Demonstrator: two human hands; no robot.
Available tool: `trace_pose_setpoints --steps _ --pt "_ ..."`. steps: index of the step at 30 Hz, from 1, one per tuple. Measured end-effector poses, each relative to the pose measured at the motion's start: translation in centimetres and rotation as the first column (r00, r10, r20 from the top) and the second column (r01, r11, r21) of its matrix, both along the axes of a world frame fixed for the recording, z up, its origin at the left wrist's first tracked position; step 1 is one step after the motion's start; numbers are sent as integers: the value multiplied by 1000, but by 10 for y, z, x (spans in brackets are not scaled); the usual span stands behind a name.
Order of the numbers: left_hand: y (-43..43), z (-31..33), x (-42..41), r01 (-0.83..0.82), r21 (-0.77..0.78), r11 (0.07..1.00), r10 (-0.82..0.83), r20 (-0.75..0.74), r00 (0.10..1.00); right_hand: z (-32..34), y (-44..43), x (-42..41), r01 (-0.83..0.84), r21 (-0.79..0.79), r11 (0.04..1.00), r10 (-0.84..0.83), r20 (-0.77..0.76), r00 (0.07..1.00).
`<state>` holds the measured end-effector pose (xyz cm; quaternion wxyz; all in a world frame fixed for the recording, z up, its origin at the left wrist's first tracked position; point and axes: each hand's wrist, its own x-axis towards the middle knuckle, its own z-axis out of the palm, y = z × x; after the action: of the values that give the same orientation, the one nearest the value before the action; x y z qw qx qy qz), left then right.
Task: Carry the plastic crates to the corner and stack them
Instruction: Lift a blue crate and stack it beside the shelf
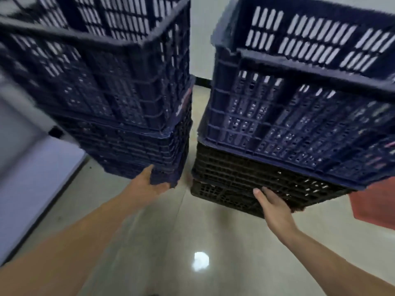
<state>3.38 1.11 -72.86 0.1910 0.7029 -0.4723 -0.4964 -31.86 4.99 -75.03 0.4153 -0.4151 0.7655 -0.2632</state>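
Two crate piles, split by a narrow gap at 12 o'clock. Left stack (119, 99) of blue crates at 10 o'clock, tilted, bottom corner cupped from below by left hand (149, 184); fingers hidden, grip not determinable. Right stack (299, 116) at 2 o'clock, blue above, bottom black crate (224, 197) gripped at its near edge by right hand (275, 207). Long axes running away toward 12; each pile directly beyond its own hand.

A bare storeroom (plain white walls (199, 35)); stacked plastic crates (119, 99) stand on a glossy tiled floor (213, 242).
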Motion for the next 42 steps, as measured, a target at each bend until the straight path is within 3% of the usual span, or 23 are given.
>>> trace_pose_setpoints --steps 6,13,18,31,42 --pt "16 117 68 -72 -32 997 75 108 991 112 -11 92 -207 -16 978 207 9 978" --pt "37 229 133 -153 -53 987 153 -13 988 232 -27 173 -248 -74 966 248 -2 969" --pt "53 277 176 -209 -32 977 211 67 975 288 -44 210 -291 -125 949 289 -30 957" --pt "32 344 247 -348 -50 936 351 169 921 303 -88 237 -341 -122 932 350 61 935" --pt "-19 325 300 -328 -37 944 329 177 928 280 -119 260 -254 -33 967 255 39 966"
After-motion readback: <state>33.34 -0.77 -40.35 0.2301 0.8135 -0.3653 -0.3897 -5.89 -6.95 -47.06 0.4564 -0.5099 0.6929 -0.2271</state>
